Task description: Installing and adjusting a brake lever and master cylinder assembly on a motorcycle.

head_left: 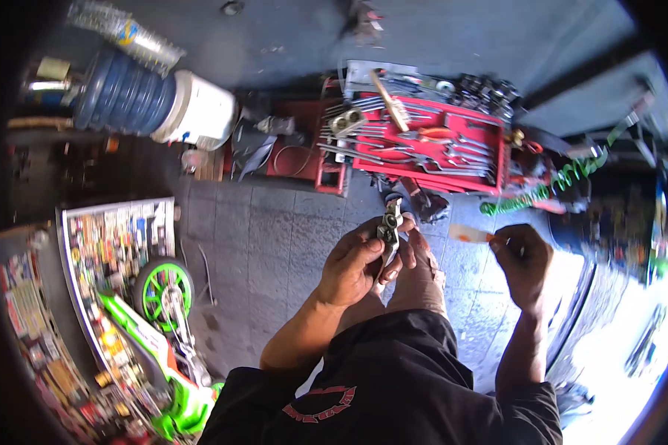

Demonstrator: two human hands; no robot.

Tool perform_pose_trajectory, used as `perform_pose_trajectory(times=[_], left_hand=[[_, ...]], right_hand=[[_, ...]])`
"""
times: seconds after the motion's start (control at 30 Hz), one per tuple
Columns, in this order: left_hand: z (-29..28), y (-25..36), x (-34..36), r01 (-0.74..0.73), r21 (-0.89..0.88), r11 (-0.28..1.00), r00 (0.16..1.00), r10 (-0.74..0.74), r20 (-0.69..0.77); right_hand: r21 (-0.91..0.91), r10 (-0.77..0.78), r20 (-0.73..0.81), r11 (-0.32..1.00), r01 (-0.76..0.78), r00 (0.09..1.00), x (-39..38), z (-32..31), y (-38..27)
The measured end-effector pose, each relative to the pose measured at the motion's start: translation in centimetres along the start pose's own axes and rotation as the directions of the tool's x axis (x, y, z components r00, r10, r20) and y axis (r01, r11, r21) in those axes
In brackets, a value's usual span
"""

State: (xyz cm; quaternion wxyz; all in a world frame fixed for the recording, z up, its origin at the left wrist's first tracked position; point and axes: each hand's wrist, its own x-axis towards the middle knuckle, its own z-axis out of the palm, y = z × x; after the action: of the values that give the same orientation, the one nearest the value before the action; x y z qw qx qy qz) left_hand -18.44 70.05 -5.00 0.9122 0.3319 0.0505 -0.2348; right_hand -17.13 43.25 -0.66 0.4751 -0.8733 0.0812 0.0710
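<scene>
In front of my body my left hand (pixel 351 268) is closed round a small silvery metal part (pixel 390 228) with a round hole in it; its exact kind does not show. The part stands roughly upright, its top above the fingers. Off to the right, my right hand (pixel 525 261) pinches the end of a small, flat, pale translucent piece with orange on it (pixel 470 234). This piece points left toward the metal part and is apart from it. Whether it is a packet or a brush I cannot tell.
Ahead stands a red tool tray (pixel 453 122) with pliers (pixel 436 133), spanners and a wooden-handled brush (pixel 390 100). A green coiled hose (pixel 527 199) hangs at its right. A green-wheeled motorcycle (pixel 163 297) and a goods-filled display case (pixel 119 245) are at left. A blue water jug (pixel 126 93) lies far left.
</scene>
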Motion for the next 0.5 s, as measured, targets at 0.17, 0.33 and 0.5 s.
perform_pose_trajectory(times=[0.17, 0.33, 0.5], left_hand=[[4.7, -2.2, -3.8, 0.125, 0.218, 0.968, 0.978, -0.158, 0.139], [9.0, -6.0, -7.1, 0.099, 0.533, 0.840, 0.939, -0.257, 0.230], [14.0, -11.1, -8.7, -0.056, 0.767, 0.639, 0.893, -0.312, 0.325]], right_hand=[[0.117, 0.097, -0.204, 0.990, -0.074, 0.974, -13.9, -2.6, 0.4], [0.170, 0.149, -0.405, 0.982, -0.086, 0.902, -23.9, -3.9, 0.0], [0.157, 0.157, -0.539, 0.984, -0.084, 0.828, -31.5, -6.4, 1.9]])
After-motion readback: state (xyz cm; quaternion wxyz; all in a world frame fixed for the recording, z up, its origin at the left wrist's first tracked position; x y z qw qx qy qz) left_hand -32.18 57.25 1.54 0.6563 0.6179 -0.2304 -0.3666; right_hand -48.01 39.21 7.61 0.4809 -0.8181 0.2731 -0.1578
